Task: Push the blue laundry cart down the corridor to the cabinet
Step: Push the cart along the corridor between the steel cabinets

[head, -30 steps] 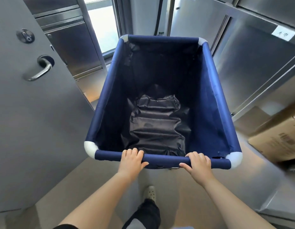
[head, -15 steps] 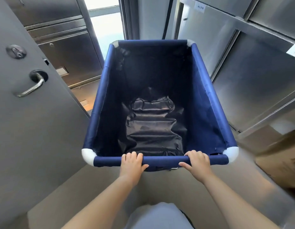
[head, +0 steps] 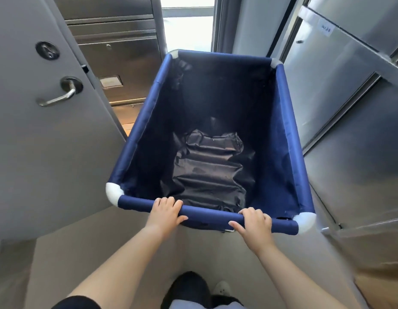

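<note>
on my far left stands a grey door [head: 37,152] with its lever handle [head: 59,97], angled toward the blue laundry cart [head: 289,139]. past its edge i see steel cabinet fronts [head: 117,61]. the cart fills the middle of the corridor, near rail toward me, a crumpled dark liner [head: 211,172] in the bottom. my left hand [head: 165,211] is curled over the near rail [head: 207,214], fingers wrapped on top and thumb under; my right hand [head: 253,226] grips the same rail the same way, further right. steel cabinets [head: 349,130] line the right wall, just beside the cart.

to push well i'd press evenly through both hands and keep the front corner off the door edge, since the gap looks tight on both sides.

against the frame half a second ago, the cart sits skewed rightward in my view, the door handle has slid nearer the centre, and a dark shoe shows below.
</note>
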Demonstrator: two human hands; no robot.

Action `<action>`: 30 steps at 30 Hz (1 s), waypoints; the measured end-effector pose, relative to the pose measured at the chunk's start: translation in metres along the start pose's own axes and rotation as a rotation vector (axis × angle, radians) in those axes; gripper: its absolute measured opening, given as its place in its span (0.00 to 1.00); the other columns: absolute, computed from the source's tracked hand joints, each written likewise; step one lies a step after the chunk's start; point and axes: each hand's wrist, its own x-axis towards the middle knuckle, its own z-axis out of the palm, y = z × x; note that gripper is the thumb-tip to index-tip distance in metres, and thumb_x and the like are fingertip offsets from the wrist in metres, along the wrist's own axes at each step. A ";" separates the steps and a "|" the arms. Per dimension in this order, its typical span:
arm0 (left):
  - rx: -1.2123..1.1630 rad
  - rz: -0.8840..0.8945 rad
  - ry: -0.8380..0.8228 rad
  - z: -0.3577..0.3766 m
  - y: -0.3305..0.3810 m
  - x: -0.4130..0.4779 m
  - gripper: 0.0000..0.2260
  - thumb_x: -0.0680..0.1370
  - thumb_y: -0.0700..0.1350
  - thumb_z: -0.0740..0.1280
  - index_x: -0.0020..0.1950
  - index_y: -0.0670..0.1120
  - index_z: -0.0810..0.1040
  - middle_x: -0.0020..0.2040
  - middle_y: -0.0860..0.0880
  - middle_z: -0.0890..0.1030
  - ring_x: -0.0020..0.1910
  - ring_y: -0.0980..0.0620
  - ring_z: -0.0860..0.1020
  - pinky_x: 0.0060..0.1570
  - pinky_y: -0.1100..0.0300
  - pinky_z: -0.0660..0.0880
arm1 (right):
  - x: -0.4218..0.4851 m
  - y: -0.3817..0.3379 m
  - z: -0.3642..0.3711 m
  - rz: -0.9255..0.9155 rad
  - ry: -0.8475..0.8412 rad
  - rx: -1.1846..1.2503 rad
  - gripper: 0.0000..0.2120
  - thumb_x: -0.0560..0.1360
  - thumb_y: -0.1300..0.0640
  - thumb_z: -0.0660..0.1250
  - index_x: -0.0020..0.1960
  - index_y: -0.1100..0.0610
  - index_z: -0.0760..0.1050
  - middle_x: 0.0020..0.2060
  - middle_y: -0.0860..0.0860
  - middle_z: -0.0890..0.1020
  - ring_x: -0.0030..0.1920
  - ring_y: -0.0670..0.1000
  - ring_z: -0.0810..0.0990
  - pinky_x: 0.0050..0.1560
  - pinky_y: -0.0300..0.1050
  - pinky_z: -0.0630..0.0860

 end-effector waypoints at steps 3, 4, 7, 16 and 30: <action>0.014 0.010 0.026 -0.004 0.005 0.008 0.19 0.65 0.64 0.72 0.42 0.49 0.78 0.33 0.50 0.76 0.32 0.49 0.74 0.36 0.56 0.73 | 0.011 0.012 0.001 -0.029 0.031 -0.018 0.20 0.71 0.34 0.56 0.48 0.49 0.73 0.43 0.45 0.77 0.46 0.51 0.73 0.51 0.46 0.65; 0.011 0.016 0.030 -0.004 0.005 0.010 0.19 0.64 0.64 0.72 0.41 0.49 0.78 0.32 0.51 0.75 0.31 0.49 0.74 0.35 0.56 0.73 | 0.012 0.013 0.004 -0.040 0.048 -0.037 0.21 0.71 0.33 0.55 0.46 0.49 0.74 0.42 0.45 0.77 0.44 0.51 0.74 0.49 0.46 0.66; -0.007 0.027 0.054 -0.002 0.000 0.015 0.20 0.61 0.63 0.75 0.39 0.48 0.78 0.30 0.50 0.74 0.28 0.49 0.73 0.32 0.56 0.74 | 0.014 0.011 0.010 -0.058 0.092 -0.085 0.23 0.69 0.32 0.54 0.42 0.50 0.75 0.37 0.45 0.77 0.39 0.51 0.74 0.45 0.47 0.68; -0.021 0.060 0.064 -0.006 -0.001 0.036 0.20 0.63 0.63 0.74 0.39 0.48 0.77 0.31 0.51 0.76 0.31 0.50 0.75 0.33 0.58 0.73 | 0.037 0.020 0.001 -0.053 0.084 -0.036 0.19 0.70 0.35 0.61 0.43 0.51 0.76 0.38 0.46 0.78 0.42 0.52 0.76 0.47 0.48 0.68; -0.173 -0.019 -0.091 -0.037 0.050 0.083 0.20 0.77 0.62 0.56 0.55 0.46 0.70 0.51 0.48 0.76 0.51 0.47 0.73 0.52 0.55 0.67 | 0.088 0.081 -0.034 -0.104 -0.019 -0.012 0.25 0.69 0.31 0.52 0.47 0.50 0.74 0.43 0.45 0.76 0.47 0.50 0.72 0.49 0.43 0.59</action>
